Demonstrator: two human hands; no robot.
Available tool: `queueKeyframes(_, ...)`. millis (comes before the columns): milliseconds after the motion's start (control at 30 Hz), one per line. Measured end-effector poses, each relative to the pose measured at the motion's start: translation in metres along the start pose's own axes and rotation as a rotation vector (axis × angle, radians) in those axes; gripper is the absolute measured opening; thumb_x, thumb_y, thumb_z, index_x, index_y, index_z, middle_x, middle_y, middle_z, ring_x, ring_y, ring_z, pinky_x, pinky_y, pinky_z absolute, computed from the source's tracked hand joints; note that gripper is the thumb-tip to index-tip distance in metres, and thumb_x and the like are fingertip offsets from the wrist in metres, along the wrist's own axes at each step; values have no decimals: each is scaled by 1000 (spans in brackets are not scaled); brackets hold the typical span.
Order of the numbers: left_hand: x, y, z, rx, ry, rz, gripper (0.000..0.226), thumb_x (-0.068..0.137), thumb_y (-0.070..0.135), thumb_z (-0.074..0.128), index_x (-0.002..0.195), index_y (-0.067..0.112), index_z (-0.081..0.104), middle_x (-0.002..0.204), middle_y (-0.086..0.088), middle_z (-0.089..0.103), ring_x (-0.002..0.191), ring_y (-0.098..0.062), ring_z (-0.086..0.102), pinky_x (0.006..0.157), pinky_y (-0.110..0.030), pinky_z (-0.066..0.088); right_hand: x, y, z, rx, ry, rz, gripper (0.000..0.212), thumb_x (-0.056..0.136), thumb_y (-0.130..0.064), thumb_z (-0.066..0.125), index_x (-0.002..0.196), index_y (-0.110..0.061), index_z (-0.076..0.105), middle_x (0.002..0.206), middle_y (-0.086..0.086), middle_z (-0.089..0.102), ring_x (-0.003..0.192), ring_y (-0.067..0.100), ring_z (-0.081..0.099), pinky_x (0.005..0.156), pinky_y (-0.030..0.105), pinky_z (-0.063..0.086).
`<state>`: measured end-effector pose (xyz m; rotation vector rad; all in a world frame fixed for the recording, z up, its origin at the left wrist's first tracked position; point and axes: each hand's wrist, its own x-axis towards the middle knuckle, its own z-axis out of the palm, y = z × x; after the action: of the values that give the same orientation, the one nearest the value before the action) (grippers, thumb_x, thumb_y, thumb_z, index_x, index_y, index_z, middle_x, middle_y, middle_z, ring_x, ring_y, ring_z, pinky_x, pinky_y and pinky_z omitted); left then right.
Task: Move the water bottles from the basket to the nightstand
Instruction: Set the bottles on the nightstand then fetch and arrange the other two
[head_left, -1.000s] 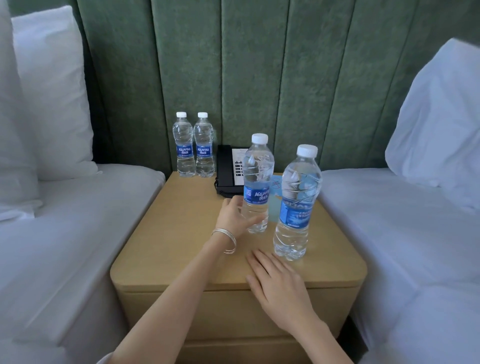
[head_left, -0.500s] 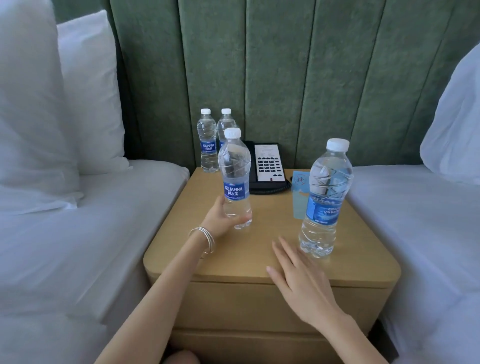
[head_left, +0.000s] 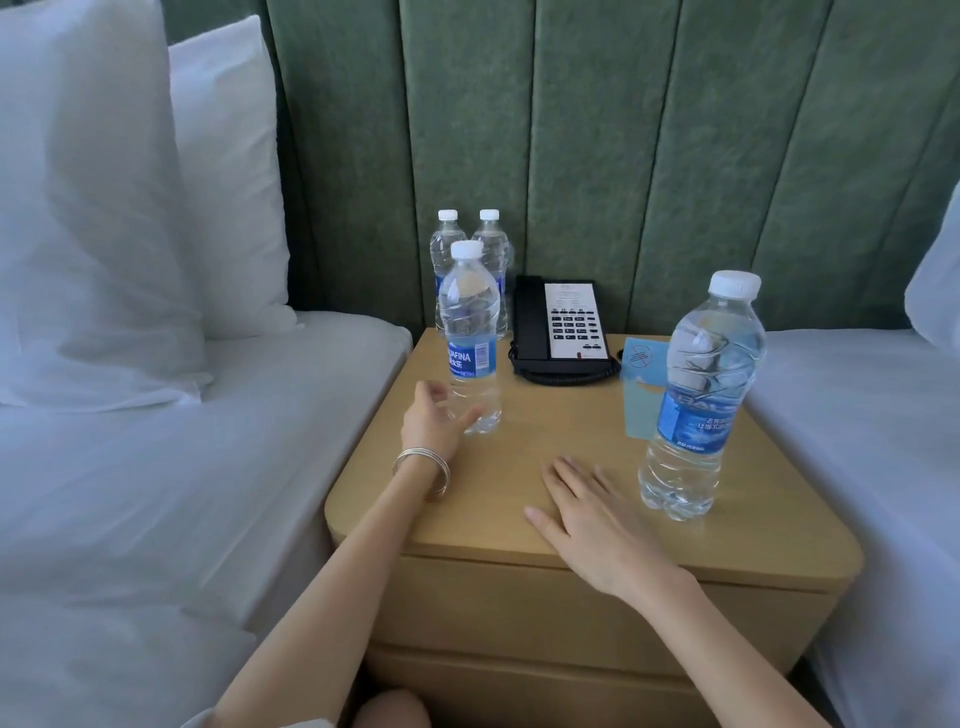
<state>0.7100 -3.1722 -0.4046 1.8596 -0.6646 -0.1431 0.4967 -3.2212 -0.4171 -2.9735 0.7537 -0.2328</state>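
Note:
A clear water bottle with a blue Aquafina label (head_left: 470, 332) stands upright on the left part of the wooden nightstand (head_left: 545, 431). My left hand (head_left: 434, 423), with bangles at the wrist, sits just left of its base. Its fingers are apart and the thumb touches the bottle's bottom. A larger bottle (head_left: 701, 395) stands near the front right. My right hand (head_left: 592, 525) lies flat and open on the top, left of that bottle. Two more bottles (head_left: 445, 249) (head_left: 491, 244) stand at the back left corner. No basket is in view.
A black and white desk phone (head_left: 561, 327) sits at the back middle, and a pale blue card (head_left: 641, 384) stands behind the large bottle. White beds flank the nightstand (head_left: 156, 467) (head_left: 872, 415), with pillows (head_left: 104, 208) on the left. A green padded headboard (head_left: 597, 130) is behind.
My left hand carried the Aquafina bottle leftward from beside the large bottle, stood it in front of the two back bottles, and loosened its fingers. My right hand stayed flat.

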Motion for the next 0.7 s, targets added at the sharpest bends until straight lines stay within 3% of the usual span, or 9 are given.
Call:
queueKeyframes(167,6,9,4,153,107,-40,59,73,44,76,110,10,44,115,-5,53,88,-21,52,72,-31,40,-3,-3,-5,16,-1,5,97,71,-65,-14,150,-14,10,158,0,4,143,8,-5,116,28,-6)
queueKeyframes(367,-5,0,-6,268,41,152,59,80,24,72,122,1,39,128,-13,43,102,-31,55,72,-29,38,-4,-4,-4,-18,25,8,94,73,-64,-15,150,-15,9,158,-1,2,143,8,-5,115,27,-7)
queueKeyframes(567,-18,-3,-14,476,24,410,45,84,18,64,128,14,50,146,-6,34,111,-28,55,75,-32,45,-1,-1,2,-51,38,7,118,58,-70,-39,149,-15,11,158,-1,5,144,9,-3,114,27,-6)
queueKeyframes(700,-25,-6,-9,625,-42,440,57,92,21,51,145,27,32,159,0,8,124,-26,47,78,-34,47,-1,-1,2,-59,48,5,118,58,-69,-39,150,-16,12,158,-1,5,144,9,-3,114,27,-6)
